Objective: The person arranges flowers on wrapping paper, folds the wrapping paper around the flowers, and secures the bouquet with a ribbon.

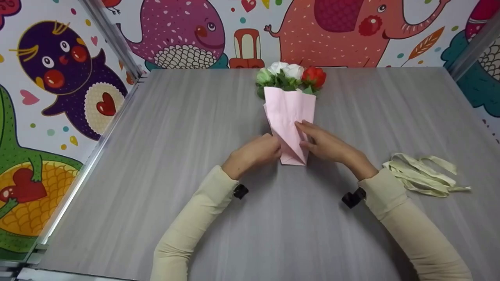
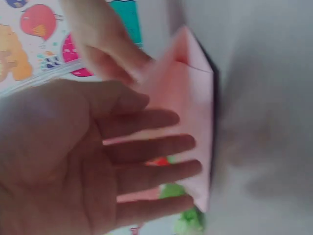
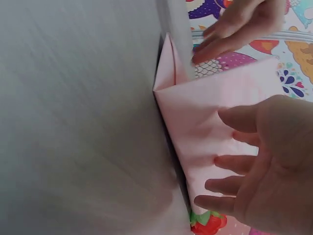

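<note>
A small bunch of flowers, white point(image 1: 293, 71), red point(image 1: 313, 77) and pale green point(image 1: 265, 77), lies on the table point(image 1: 187, 117) with its blooms close to the far edge. Pink paper point(image 1: 290, 111) covers everything below the blooms, running from them toward the near edge and narrowing to a flat bottom end. The stems are hidden inside.

The wrapping looks well advanced: the paper is around the bunch, and a slanting fold crosses its front down to the bottom end. In the right wrist view, a pointed flap at that end stands partly open, so the folding there is perhaps not finished.

The left hand point(image 1: 254, 152) is at the paper's left side; its fingers are straight and loosely spread in its own wrist view, grasping nothing, though whether they touch the paper I cannot tell. The right hand point(image 1: 326, 142) lies over the right side, fingers apart and relaxed, fingertips on the paper without clenching it.

No tie shows around the paper. A pale ribbon point(image 1: 424, 175) lies in loose loops toward the table's right edge, well apart from the bunch; fastening the wrap, if meant, is yet to do.
</note>
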`<state>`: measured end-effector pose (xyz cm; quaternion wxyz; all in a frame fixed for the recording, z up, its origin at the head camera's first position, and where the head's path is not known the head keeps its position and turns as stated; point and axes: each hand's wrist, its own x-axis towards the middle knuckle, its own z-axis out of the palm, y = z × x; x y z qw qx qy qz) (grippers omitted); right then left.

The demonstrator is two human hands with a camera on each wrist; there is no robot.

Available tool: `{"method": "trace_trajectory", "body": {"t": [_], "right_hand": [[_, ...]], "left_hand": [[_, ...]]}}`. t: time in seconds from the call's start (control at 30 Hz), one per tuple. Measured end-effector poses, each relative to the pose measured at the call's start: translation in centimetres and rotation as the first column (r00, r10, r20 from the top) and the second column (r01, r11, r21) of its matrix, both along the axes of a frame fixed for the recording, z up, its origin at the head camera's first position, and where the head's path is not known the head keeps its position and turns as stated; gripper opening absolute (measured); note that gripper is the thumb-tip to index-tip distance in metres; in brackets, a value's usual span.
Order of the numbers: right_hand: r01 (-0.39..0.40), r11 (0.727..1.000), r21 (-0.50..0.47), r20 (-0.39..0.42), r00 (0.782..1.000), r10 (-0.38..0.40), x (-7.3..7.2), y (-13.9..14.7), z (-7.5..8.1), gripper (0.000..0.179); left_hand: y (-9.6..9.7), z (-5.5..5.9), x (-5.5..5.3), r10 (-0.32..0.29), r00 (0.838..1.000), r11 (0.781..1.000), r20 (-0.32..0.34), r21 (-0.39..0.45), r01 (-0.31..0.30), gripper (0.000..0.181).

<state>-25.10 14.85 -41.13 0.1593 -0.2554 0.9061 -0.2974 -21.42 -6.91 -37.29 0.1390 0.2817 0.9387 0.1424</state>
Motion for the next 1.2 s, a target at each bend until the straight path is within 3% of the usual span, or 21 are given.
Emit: {"method": "trace_trajectory", "body": {"t": [0.13, 0.27, 0.37, 0.43, 0.53, 0.6, 0.7, 0.87, 1.0, 1.2], "right_hand": [[-0.032, 0.998, 0.051, -0.003, 0.999, 0.032, -0.1, -0.7, -0.4, 0.062], [-0.031, 0.996, 0.088, 0.006, 1.0, 0.03, -0.2, -1.1, -0.6, 0.062], [-0.063, 0.995, 0.072, -0.002, 0.998, 0.063, -0.5, -1.2, -0.8, 0.062], [-0.099, 0.994, 0.054, -0.012, 0.995, 0.099, -0.6, -1.1, -0.8, 0.06], [-0.141, 0.989, 0.034, 0.004, 0.99, 0.141, -0.8, -0.7, -0.7, 0.054], [-0.16, 0.987, 0.031, 0.008, 0.987, 0.159, -0.9, -0.3, -0.6, 0.053], [-0.182, 0.983, 0.029, 0.012, 0.983, 0.182, -0.9, 0.1, -0.7, 0.053], [-0.175, 0.984, 0.046, 0.026, 0.984, 0.174, -0.9, -0.1, -0.7, 0.059], [-0.083, 0.996, 0.026, 0.02, 0.996, 0.083, -1.0, -0.4, -0.7, 0.066], [0.057, 0.996, 0.07, -0.052, 0.997, -0.053, -1.7, -1.0, -1.1, 0.08]], "left_hand": [[0.6, 0.7, 1.3, 0.095, 0.985, 0.994, -0.146, -0.047, -0.103, 0.029], [2.0, 0.6, 1.9, 0.206, 0.93, 0.973, -0.303, -0.041, -0.229, 0.031], [3.2, -0.1, 1.8, 0.271, 0.901, 0.957, -0.337, -0.004, -0.29, 0.03], [3.9, -0.9, 1.4, 0.27, 0.917, 0.959, -0.294, -0.003, -0.283, 0.04], [4.5, -2.0, 0.6, 0.22, 0.964, 0.972, -0.151, -0.052, -0.23, 0.073], [4.7, -2.6, 0.0, 0.187, 0.982, 0.977, -0.036, -0.093, -0.189, 0.089], [4.8, -3.2, -0.6, 0.185, 0.981, 0.973, 0.051, -0.147, -0.176, 0.095], [4.9, -4.2, -1.2, 0.256, 0.965, 0.938, 0.061, -0.257, -0.233, 0.097], [5.0, -4.4, -1.4, 0.306, 0.948, 0.912, 0.092, -0.313, -0.264, 0.101], [5.0, -4.3, -1.3, 0.335, 0.938, 0.902, 0.092, -0.319, -0.291, 0.104]]}}
